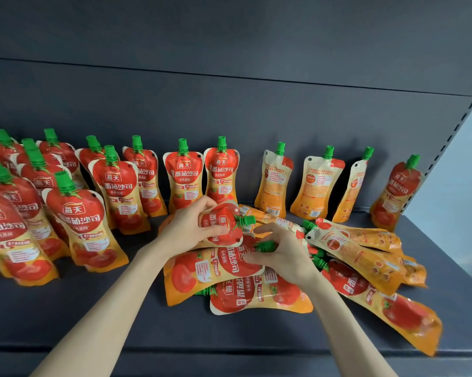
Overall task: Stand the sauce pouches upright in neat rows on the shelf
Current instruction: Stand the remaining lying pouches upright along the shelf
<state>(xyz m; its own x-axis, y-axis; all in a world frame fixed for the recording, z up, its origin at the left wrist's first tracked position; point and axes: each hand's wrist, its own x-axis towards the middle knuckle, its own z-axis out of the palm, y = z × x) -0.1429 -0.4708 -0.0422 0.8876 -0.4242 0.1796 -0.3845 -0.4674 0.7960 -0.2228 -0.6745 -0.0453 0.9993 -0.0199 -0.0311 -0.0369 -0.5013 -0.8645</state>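
Dark grey shelf [93, 308] w/ matching back panel [229, 36] fills the view; slotted upright [447, 137] runs up far right of both grips.

Standing ketchup pouches [115, 191], red/orange w/ green spout caps, packed in several rows well left of the left grip, fronts facing out. Behind the grips a single back row runs along the panel: two front-facing pouches [184, 180] just beyond the left grip, then three turned back-side out [275, 183] beyond the right grip, then one front-facing pouch [395, 194] at the far right end by the upright.

Loose pile of pouches [365, 257] lies flat under and to the right of the grips, overlapping, spouts pointing various ways; some face up, some back up.

Left hand [187, 227]: grip closed round the body of one ketchup pouch [224, 227], held on its side just above the pile, green cap [248, 220] pointing toward the right hand.

Right hand [283, 254]: grip narrow, fingers curled at the neck of a flat-lying pouch [229, 263] right below the held one, thumb on its front, fingertips near its green cap [264, 244]. Pouch rests on the pile; can't tell if it's fully pinched.
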